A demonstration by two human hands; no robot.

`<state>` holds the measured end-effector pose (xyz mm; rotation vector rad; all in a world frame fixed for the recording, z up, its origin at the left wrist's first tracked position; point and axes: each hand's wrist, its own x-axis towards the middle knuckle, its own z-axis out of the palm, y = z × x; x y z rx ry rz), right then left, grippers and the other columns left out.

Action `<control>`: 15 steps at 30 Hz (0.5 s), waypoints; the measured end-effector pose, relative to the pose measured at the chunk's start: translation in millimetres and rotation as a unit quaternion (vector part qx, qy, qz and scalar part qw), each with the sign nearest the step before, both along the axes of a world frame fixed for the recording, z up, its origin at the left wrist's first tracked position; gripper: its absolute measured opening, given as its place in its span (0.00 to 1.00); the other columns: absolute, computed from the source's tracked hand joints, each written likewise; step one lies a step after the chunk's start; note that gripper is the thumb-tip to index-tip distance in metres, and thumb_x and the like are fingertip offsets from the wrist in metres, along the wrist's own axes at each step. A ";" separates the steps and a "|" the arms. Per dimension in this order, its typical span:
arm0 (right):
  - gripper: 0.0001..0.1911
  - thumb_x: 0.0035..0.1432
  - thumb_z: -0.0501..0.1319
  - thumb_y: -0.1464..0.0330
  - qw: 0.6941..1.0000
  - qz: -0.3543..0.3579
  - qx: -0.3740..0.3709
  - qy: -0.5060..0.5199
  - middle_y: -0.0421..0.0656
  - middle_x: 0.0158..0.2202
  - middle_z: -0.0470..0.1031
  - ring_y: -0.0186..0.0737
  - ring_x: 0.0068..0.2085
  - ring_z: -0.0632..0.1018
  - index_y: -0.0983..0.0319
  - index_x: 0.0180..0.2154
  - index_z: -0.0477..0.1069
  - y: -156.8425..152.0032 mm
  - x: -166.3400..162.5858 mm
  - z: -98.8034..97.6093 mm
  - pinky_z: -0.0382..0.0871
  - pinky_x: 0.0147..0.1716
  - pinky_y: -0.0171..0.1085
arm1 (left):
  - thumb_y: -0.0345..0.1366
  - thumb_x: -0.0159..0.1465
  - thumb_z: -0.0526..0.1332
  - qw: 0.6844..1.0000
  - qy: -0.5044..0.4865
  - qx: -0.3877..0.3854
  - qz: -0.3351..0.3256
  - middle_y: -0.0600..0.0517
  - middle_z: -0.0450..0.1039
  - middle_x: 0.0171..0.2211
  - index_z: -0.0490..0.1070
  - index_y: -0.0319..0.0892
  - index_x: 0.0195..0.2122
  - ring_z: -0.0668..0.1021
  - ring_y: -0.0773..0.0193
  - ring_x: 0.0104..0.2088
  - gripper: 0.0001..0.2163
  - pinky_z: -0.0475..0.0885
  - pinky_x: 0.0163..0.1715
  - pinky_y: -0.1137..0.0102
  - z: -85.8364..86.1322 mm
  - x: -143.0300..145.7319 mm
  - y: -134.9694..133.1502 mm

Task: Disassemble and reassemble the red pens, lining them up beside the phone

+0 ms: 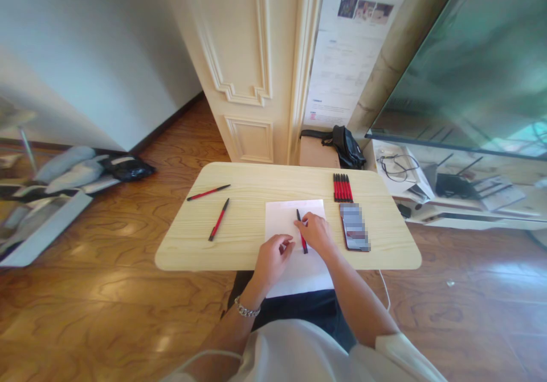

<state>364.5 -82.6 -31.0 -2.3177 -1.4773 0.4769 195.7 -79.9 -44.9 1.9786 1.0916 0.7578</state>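
Note:
On the white sheet of paper (294,271) lies a red-and-black pen (304,244), tilted slightly from upright in the picture. My right hand (317,234) has its thumb and fingertips closed on the middle of this pen, covering part of it. Just left of the pen, my left hand (273,257) rests over the paper with loosely curled fingers. A gap shows between its thumb and fingers, and nothing is in it. Two similar pens lie apart on the left of the table: one pen (209,192) farther back, another pen (219,220) closer.
Several red-and-black pens (343,188) lie side by side at the table's back right. Below them is a phone (354,228) with a blurred screen. The pale wooden table (183,245) has rounded corners. A black bag (346,146) sits beyond its far edge.

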 end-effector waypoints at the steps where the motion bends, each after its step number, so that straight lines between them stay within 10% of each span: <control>1: 0.19 0.56 0.55 0.52 1.000 0.000 -0.011 -0.014 0.49 0.34 0.76 0.44 0.36 0.75 0.61 0.37 0.71 5.5 -1.7 -0.2 0.61 0.34 0.37 | 0.38 0.61 0.58 1.000 -0.003 -0.005 0.001 0.52 0.76 0.32 0.73 0.45 0.40 0.74 0.66 0.25 0.09 0.70 0.32 0.70 0.8 -0.2 -0.3; 10: 0.17 0.57 0.55 0.56 0.995 -0.021 0.021 0.100 0.48 0.31 0.76 0.43 0.35 0.75 0.62 0.33 0.72 12.4 3.8 3.3 0.63 0.35 0.38 | 0.43 0.62 0.56 0.997 -0.040 -0.061 0.017 0.51 0.76 0.33 0.73 0.44 0.40 0.77 0.64 0.29 0.12 0.71 0.32 0.71 15.9 1.4 1.1; 15: 0.17 0.56 0.56 0.56 0.895 -0.004 0.139 0.423 0.42 0.27 0.74 0.35 0.28 0.73 0.63 0.32 0.73 -5.2 -2.8 11.5 0.65 0.29 0.33 | 0.48 0.63 0.52 0.973 -0.136 -0.185 -0.014 0.48 0.77 0.34 0.73 0.41 0.40 0.77 0.62 0.33 0.17 0.71 0.32 0.70 20.4 15.1 -2.2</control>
